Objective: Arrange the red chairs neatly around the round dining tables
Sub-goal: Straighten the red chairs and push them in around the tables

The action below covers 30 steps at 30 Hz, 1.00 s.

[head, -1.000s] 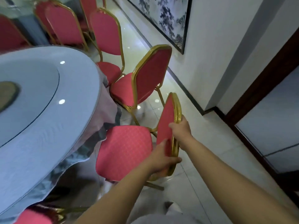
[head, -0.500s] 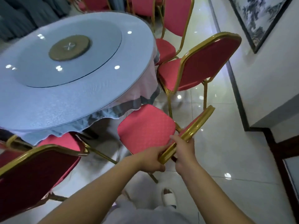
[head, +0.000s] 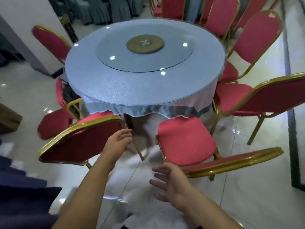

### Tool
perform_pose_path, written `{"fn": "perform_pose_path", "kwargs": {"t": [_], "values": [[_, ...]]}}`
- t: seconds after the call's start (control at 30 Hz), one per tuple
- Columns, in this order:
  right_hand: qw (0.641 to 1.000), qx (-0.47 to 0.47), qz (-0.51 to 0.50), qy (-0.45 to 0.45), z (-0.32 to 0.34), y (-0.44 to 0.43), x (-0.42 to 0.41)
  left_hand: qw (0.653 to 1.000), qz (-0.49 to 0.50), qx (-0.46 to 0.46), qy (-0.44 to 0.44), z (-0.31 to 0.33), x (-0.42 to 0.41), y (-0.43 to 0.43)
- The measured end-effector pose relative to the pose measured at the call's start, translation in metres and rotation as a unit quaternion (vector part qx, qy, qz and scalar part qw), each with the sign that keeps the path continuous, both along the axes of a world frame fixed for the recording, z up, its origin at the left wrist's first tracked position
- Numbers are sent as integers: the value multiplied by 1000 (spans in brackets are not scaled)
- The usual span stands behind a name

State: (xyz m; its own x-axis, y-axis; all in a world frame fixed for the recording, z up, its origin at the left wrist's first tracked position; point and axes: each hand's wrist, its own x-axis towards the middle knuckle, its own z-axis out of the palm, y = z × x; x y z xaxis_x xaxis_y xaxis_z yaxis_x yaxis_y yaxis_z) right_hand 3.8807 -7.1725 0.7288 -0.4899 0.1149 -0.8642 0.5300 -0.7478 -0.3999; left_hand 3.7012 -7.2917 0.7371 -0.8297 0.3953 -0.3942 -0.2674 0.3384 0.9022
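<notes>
A round table (head: 115, 90) with a blue cloth and a glass turntable fills the middle of the view. Red chairs with gold frames ring it. The chair to my front right (head: 186, 142) has its seat tucked near the table edge and its backrest low at my right. Another chair (head: 79, 142) stands to my front left with its back toward me. My left hand (head: 118, 142) hovers with relaxed fingers beside that chair's right frame edge, holding nothing. My right hand (head: 171, 184) is spread open in the air, just left of the front-right chair's backrest.
More red chairs (head: 257, 40) stand along the right side and one (head: 52, 42) at the far left by a white pillar (head: 24, 30). Grey-covered chairs line the back. A dark floor border (head: 292, 129) runs along the right. A brown box (head: 8, 118) sits at the left edge.
Both hands have let go of the front-right chair's backrest and now hang open. The view has swung left, bringing the whole table and the left chair into sight.
</notes>
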Motion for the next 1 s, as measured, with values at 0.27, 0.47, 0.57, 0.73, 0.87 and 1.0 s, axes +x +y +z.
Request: {"fn": "perform_pose_path", "kwargs": {"t": [0.27,0.47,0.57,0.73,0.87,1.0], "values": [[981,120,100,115,11,-141,-113,989,146,32,-5,-8,-45,-186],[947,179,190,186,20,-213,-167,962,263,73,-2,-7,-78,-288],[917,172,250,259,25,-238,-195,956,280,86,-9,-10,-96,-315],[891,177,288,304,22,-280,-266,948,308,79,-19,-17,-144,-353],[881,170,294,329,19,-309,-346,951,306,37,-19,-16,-204,-387],[881,155,306,326,15,-332,-416,957,288,-12,-24,-7,-267,-423]]}}
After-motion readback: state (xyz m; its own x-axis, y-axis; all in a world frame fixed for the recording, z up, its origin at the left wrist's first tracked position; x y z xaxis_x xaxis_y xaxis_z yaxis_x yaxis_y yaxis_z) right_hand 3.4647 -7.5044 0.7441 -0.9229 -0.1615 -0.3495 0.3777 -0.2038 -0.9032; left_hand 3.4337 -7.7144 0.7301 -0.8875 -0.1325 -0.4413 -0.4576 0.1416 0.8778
